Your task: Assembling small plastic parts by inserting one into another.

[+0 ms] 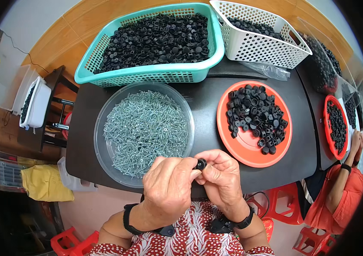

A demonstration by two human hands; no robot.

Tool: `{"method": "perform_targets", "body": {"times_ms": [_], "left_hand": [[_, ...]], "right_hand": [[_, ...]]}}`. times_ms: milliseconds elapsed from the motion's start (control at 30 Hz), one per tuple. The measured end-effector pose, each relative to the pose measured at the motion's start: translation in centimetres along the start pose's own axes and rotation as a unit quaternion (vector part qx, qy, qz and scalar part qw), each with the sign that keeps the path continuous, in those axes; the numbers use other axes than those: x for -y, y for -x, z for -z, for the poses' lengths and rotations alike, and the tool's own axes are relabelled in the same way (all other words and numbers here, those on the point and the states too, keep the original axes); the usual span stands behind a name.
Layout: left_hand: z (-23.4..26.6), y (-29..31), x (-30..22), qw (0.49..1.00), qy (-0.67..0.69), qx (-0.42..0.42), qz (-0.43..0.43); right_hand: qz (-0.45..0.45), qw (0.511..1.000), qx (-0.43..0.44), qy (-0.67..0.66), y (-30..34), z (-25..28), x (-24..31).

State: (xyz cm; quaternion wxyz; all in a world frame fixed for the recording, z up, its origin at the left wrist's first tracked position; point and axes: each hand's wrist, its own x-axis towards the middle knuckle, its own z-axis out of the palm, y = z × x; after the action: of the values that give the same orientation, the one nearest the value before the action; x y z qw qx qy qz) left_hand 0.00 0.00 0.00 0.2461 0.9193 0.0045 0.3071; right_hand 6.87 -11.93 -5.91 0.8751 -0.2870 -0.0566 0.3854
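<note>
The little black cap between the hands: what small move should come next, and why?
Perhaps press gently with the left hand while the right hand steadies the black cap: fingers of both hands meet at it, but what, if anything, sits inside is too small to tell.

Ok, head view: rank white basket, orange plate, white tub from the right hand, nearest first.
1. Orange plate: just ahead of the right hand.
2. White basket: beyond the plate.
3. White tub: far left of the picture.
</note>
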Motion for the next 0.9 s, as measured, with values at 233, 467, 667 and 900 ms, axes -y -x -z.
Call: {"method": "perform_targets", "body": {"times_ms": [233,467,667,900], "left_hand": [[-0.2,-0.3,-0.2,1.000,-0.002,-0.017,0.016],[-0.3,-0.2,-0.1,1.000,0.006,-0.021,0.010],[-0.5,0.1,0.7,0.997,0.074,-0.016,0.024],[-0.3,0.4,0.9,0.987,0.139,-0.008,0.081]], "right_hand": [[0.002,1.000,-0.005,-0.001,-0.1,-0.1,0.1],[0.006,1.000,-0.013,0.012,0.0,-0.2,-0.1],[0.093,0.991,-0.045,0.084,0.3,-0.6,-0.3],[0.197,0.960,-0.026,0.199,0.5,-0.7,-0.3]]}}
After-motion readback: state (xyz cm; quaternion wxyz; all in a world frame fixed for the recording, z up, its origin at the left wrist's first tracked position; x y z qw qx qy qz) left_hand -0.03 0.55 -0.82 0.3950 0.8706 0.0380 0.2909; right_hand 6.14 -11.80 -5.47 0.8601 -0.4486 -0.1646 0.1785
